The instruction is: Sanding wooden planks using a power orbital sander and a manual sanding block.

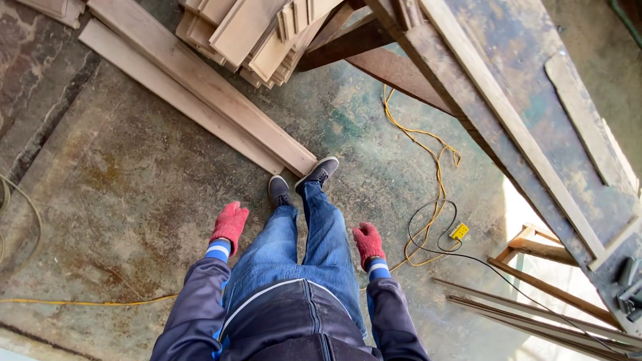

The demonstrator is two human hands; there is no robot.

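Two long wooden boards (200,93) lie flat on the stained floor (120,200), side by side, just in front of the person's shoes (301,182); their near ends stop right by the toes; they are the wood nearest to the hands. They look stiff and a bit heavy, with rough edges, so I think a good hold would be around the near end or along one long edge. Left hand (229,224) wears a red glove and hangs loose by the leg, fingers curled, holding nothing; right hand (368,243) is gloved too, curled the same way, and empty. A yellow cord (428,167) trails past a big wooden bench (535,120).
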